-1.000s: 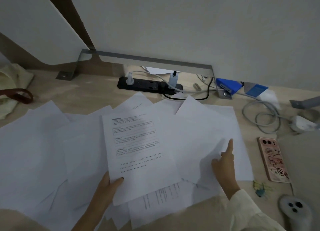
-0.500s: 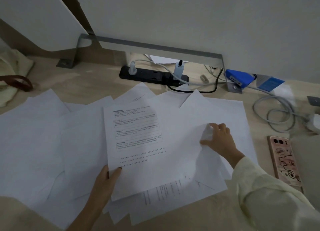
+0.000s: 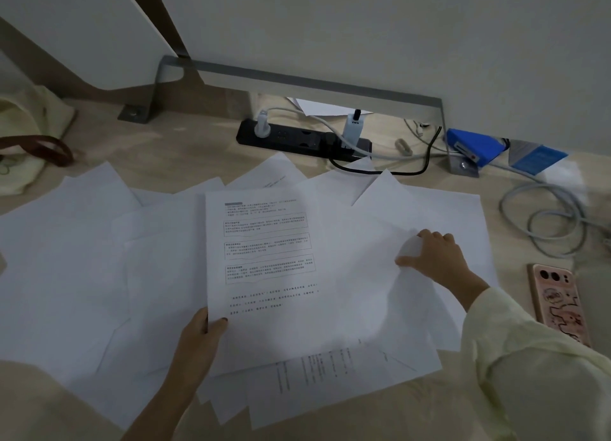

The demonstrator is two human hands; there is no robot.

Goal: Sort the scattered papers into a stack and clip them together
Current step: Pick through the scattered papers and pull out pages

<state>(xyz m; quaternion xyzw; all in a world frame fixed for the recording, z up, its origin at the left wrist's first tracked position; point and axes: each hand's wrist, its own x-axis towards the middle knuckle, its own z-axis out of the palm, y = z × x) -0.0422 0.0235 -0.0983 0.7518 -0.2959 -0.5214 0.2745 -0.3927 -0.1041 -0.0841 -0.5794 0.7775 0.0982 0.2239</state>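
Note:
Several white sheets (image 3: 66, 258) lie spread and overlapping across the light wooden desk (image 3: 172, 156). A printed sheet (image 3: 267, 258) with boxed text lies on top in the middle. My left hand (image 3: 201, 334) pinches its lower left corner, thumb on top. My right hand (image 3: 433, 258) grips the curled edge of a blank sheet (image 3: 370, 295) to the right of the printed one, lifting that edge slightly. Another printed sheet (image 3: 317, 371) pokes out below, near the desk's front. No clip is in view.
A black power strip (image 3: 297, 139) with plugs and cables sits at the back under a grey metal bracket (image 3: 297, 83). A coiled grey cable (image 3: 549, 222), a blue box (image 3: 472, 146) and a pink-cased phone (image 3: 558, 305) lie at right. A cream bag (image 3: 23, 133) rests at far left.
My right hand moved up from pointing with one finger near the sheets' right edge and has taken hold of a blank sheet's edge. The left hand keeps its hold on the printed sheet.

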